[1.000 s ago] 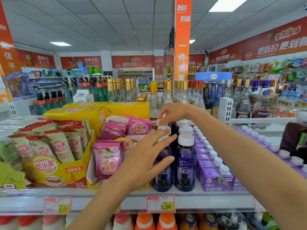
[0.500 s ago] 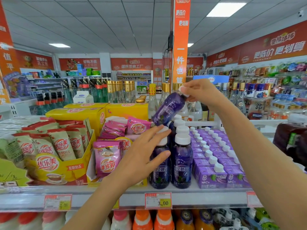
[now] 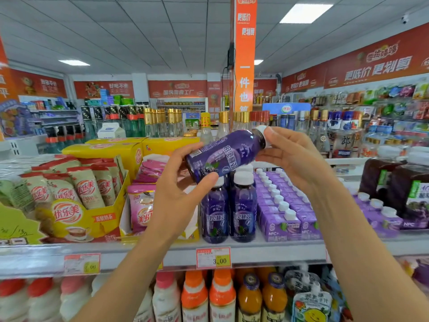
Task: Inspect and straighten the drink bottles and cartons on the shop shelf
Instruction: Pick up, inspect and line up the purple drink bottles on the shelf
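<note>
A purple drink bottle [image 3: 226, 154] with a white cap is held tilted on its side above the shelf, cap to the upper right. My left hand [image 3: 178, 189] grips its base, thumb under and fingers behind. My right hand [image 3: 294, 156] pinches the white cap end. Below stand two rows of the same purple bottles [image 3: 243, 205] with white caps, upright at the shelf front. Right of them sit rows of purple juice cartons [image 3: 281, 224] with white screw caps.
Milk-tea sachet boxes [image 3: 76, 205] and pink sachets [image 3: 141, 210] fill the shelf's left. Dark juice jugs [image 3: 399, 189] stand at right. The shelf edge [image 3: 267, 252] carries price tags. Orange and white bottles [image 3: 209, 296] line the shelf below. Glass liquor bottles [image 3: 162, 122] stand behind.
My right hand lifted one purple bottle out of the row and tipped it sideways. My left hand left the front bottle's cap and rose to take the lifted bottle's base.
</note>
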